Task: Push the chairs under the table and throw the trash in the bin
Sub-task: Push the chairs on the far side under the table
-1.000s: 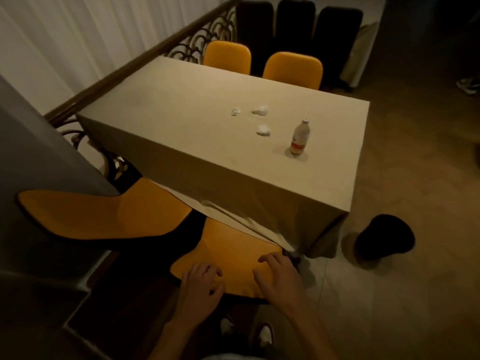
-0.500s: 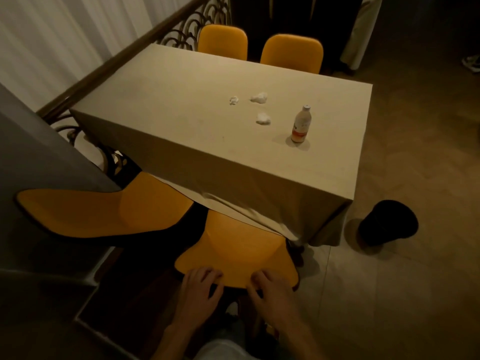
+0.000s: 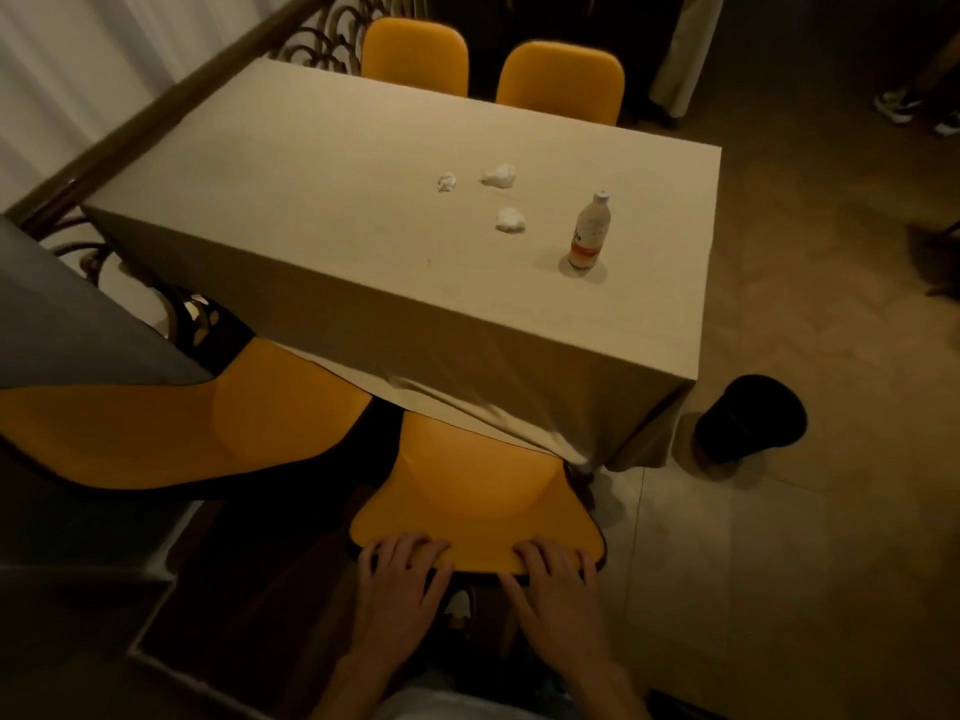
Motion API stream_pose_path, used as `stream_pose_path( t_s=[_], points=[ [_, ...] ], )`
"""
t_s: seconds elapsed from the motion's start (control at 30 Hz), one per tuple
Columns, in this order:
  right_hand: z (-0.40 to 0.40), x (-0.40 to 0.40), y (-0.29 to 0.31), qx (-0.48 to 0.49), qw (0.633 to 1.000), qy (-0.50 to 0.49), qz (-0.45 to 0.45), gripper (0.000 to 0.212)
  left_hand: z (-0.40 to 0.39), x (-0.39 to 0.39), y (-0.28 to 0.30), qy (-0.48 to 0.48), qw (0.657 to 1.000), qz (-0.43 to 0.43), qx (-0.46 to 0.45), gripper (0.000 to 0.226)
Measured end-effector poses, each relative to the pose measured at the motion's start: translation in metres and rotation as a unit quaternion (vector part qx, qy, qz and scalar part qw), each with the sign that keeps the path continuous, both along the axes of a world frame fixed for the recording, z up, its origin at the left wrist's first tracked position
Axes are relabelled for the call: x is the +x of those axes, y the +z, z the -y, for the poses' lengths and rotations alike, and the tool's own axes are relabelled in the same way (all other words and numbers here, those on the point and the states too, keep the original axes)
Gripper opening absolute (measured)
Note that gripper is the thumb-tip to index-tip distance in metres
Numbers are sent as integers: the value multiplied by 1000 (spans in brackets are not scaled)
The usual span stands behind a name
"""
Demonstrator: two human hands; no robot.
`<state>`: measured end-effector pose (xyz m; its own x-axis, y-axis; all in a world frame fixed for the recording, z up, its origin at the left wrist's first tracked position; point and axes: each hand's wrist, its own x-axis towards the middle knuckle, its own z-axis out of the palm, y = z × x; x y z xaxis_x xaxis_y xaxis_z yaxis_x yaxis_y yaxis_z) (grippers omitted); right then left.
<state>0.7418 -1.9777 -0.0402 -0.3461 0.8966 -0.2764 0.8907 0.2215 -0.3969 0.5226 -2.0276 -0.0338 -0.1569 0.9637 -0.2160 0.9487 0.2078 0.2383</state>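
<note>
Chair point(image 3: 470, 491) back lies gripped under both the left hand point(image 3: 402, 589) and right hand point(image 3: 558, 595), seat ahead of the fingers beneath the table point(image 3: 363, 210); the bottle point(image 3: 589, 232) label beyond is unreadable.

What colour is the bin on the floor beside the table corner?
Black; the bin shows clearly in the head view, the only one.

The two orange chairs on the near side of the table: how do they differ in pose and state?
The right chair is held at its backrest top by the left hand and right hand; no hand touches the left chair. The right chair faces the table squarely; the left chair is angled, its back pointing away to the left. On both, the tablecloth edge covers the seat front.
</note>
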Motion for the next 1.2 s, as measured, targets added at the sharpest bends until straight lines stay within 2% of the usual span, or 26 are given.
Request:
stream_pose_path(
  t_s=[0.13, 0.27, 0.47, 0.73, 0.83, 1.2],
  points=[
    [-1, -2, -5, 4, 1000, 4, 10, 63, -4, -3, 4, -9, 1000, 8, -6, 41],
    [0, -4, -10, 36, 999, -15, -2, 50, -6, -7, -1, -24, 999, 32, 4, 47],
    [-2, -2, -15, 38, 999, -14, -8, 40, -10, -7, -4, -28, 999, 33, 12, 36],
    [-15, -4, -15, 47, 998, -14, -42, 37, -24, -11, -3, -12, 999, 43, 17, 43],
    [-32, -14, -11, 53, 997, -22, -47, 35, -42, -21, -2, -7, 999, 45, 22, 37],
    [-103, -46, -12, 63, 997, -27, -39, 59, -122, -59, -2, -65, 997, 43, -3, 46]
  ],
)
